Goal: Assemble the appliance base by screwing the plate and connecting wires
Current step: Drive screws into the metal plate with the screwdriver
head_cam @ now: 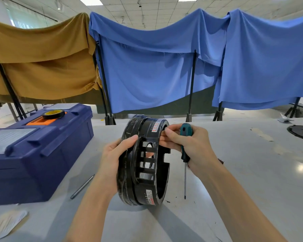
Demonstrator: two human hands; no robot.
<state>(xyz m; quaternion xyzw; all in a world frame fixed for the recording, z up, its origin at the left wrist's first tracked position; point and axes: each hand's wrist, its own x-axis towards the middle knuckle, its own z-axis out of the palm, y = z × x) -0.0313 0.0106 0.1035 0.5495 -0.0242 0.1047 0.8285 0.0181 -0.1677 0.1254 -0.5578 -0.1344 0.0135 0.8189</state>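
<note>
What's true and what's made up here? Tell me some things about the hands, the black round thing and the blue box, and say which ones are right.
1. The appliance base stands on its edge on the table. True.
2. The right hand holds a red hammer. False: it holds a green-handled screwdriver, tip pointing down.
3. The left hand grips the appliance base. True.
4. The tape roll lies on the table. False: it sits on top of the blue toolbox.

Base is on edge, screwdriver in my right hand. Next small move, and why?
Probably swing the screwdriver tip up to the base rim: the right hand grips it tip-down toward the table while its fingertips work at the rim, and the left hand steadies the base.
</note>
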